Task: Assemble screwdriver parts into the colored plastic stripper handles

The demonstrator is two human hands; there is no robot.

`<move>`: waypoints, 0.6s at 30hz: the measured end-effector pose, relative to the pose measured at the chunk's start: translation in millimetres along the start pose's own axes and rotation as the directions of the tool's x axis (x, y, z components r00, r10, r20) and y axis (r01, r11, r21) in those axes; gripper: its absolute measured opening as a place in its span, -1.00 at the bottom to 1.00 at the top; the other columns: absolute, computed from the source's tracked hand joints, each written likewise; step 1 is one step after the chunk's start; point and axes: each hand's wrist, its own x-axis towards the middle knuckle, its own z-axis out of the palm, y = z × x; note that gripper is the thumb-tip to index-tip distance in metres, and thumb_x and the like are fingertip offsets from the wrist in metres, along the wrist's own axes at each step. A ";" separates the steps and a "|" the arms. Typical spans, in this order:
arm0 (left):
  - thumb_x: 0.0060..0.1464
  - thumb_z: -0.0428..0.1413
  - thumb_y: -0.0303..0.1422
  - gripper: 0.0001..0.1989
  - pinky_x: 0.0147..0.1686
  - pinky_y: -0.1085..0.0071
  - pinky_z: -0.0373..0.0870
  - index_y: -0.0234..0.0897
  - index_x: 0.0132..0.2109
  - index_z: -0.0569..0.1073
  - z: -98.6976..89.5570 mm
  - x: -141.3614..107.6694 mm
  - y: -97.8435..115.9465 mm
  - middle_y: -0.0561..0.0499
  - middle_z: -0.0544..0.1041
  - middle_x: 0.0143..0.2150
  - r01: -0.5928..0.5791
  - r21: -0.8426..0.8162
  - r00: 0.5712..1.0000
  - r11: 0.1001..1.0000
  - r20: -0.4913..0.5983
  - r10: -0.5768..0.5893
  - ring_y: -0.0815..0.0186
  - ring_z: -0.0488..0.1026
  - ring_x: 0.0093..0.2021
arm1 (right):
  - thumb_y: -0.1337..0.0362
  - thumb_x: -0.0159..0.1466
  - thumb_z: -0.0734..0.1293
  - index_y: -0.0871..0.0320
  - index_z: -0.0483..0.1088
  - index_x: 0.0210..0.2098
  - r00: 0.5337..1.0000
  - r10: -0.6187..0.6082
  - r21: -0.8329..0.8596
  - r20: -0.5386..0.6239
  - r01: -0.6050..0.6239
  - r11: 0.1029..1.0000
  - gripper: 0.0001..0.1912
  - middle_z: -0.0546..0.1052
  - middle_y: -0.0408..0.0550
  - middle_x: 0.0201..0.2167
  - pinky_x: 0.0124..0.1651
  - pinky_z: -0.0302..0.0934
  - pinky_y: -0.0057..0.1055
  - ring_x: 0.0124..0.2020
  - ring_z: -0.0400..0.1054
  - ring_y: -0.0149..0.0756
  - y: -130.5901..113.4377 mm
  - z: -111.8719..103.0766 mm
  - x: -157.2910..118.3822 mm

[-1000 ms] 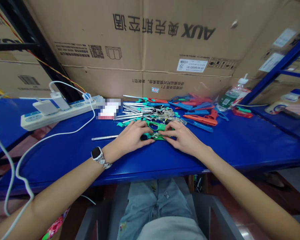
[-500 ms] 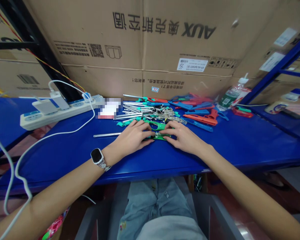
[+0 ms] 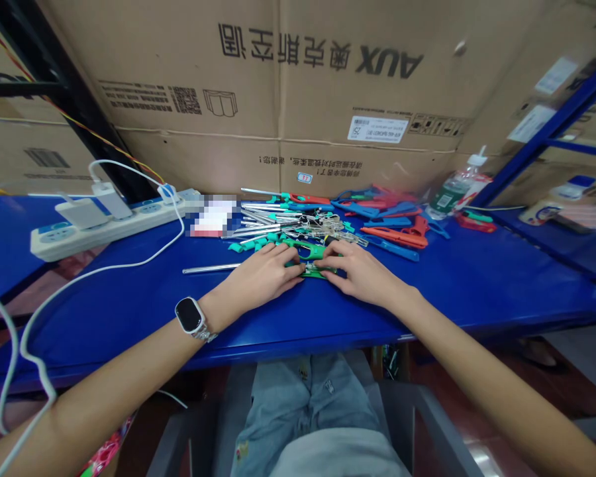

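Between my hands lies a green long-nosed lighter, partly hidden by my fingers, with small clear parts in its body. A thin metal tube sticks out to the left from under my left hand, apparently part of this lighter. The fingers of that hand are closed on the lighter's left part. My right hand pinches its right end, thumb and fingers round the clear part. Just behind lies another green lighter shell.
Behind my hands is a heap of metal-tubed lighter parts. Red and blue lighter shells are piled to its right. A power strip with white cables stands left, a plastic bottle right. A large carton walls off the back.
The view has shifted slightly. My right fingers have moved a little closer over the clear part of the lighter; my left hand keeps its place.
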 end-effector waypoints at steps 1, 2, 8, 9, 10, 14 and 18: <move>0.42 0.03 -0.29 -0.74 -0.03 0.16 0.39 -0.25 0.02 0.59 0.8 -0.1 -0.4 -0.14 0.52 -0.04 0.000 -0.014 1.000 1.000 0.000 0.000 0.12 0.47 -0.08 | 0.32 0.41 0.33 0.14 0.59 -0.05 1.000 -0.001 -0.005 0.001 0.001 1.000 -0.79 0.50 0.07 -0.17 0.00 0.35 -0.10 -0.10 0.40 -0.11 -0.5 0.0 0.1; 0.42 0.03 -0.29 -0.74 -0.03 0.16 0.40 -0.26 0.02 0.58 1.7 -0.2 -0.9 -0.14 0.52 -0.04 0.000 -0.038 1.000 0.999 -0.005 -0.001 0.12 0.47 -0.09 | 0.32 0.41 0.33 0.13 0.59 -0.05 1.000 -0.003 -0.004 0.001 0.003 1.000 -0.79 0.50 0.07 -0.17 0.00 0.35 -0.10 -0.10 0.40 -0.11 -1.0 0.2 0.1; 0.43 0.00 -0.31 -0.74 -0.05 0.22 0.46 -0.31 0.02 0.55 7.2 -1.6 -4.0 -0.13 0.52 -0.12 0.011 -0.208 0.998 0.978 -0.050 -0.022 0.16 0.50 -0.10 | 0.33 0.42 0.30 0.17 0.57 -0.03 1.000 -0.022 0.024 -0.012 0.023 0.999 -0.78 0.50 0.09 -0.15 0.01 0.37 -0.09 -0.08 0.41 -0.09 -2.6 2.2 -0.4; 0.43 0.01 -0.31 -0.74 -0.06 0.23 0.47 -0.32 0.01 0.55 7.3 -1.8 -4.0 -0.12 0.52 -0.12 0.017 -0.214 0.998 0.977 -0.052 -0.029 0.17 0.50 -0.10 | 0.33 0.42 0.30 0.18 0.56 -0.03 1.000 -0.024 0.023 -0.012 0.024 0.999 -0.78 0.50 0.10 -0.15 0.00 0.37 -0.09 -0.08 0.41 -0.09 -2.5 2.2 -0.1; 0.43 0.01 -0.31 -0.75 -0.06 0.24 0.47 -0.31 0.00 0.55 7.2 -1.9 -3.8 -0.12 0.52 -0.13 0.023 -0.217 0.998 0.976 -0.053 -0.036 0.18 0.50 -0.11 | 0.34 0.42 0.31 0.19 0.56 -0.03 1.000 -0.026 0.020 -0.012 0.026 0.999 -0.79 0.50 0.10 -0.16 0.00 0.37 -0.09 -0.09 0.41 -0.09 -2.4 2.1 0.5; 0.42 0.02 -0.30 -0.77 -0.07 0.25 0.48 -0.29 -0.03 0.55 5.7 -2.0 -2.7 -0.09 0.52 -0.15 0.039 -0.223 0.997 0.974 -0.060 -0.054 0.20 0.51 -0.12 | 0.34 0.41 0.32 0.18 0.57 -0.08 0.999 -0.045 -0.009 0.008 0.045 0.999 -0.82 0.49 0.09 -0.20 -0.05 0.38 -0.13 -0.14 0.39 -0.12 -1.3 0.8 3.3; 0.39 0.06 -0.30 -0.80 -0.08 0.26 0.49 -0.29 0.01 0.52 5.3 -2.0 -1.8 -0.09 0.52 -0.13 0.065 -0.238 0.995 0.969 -0.061 -0.082 0.18 0.52 -0.11 | 0.30 0.43 0.31 0.16 0.57 -0.06 0.998 -0.058 0.010 0.005 0.058 0.998 -0.80 0.47 0.05 -0.22 -0.09 0.39 -0.18 -0.16 0.39 -0.16 0.8 1.2 2.9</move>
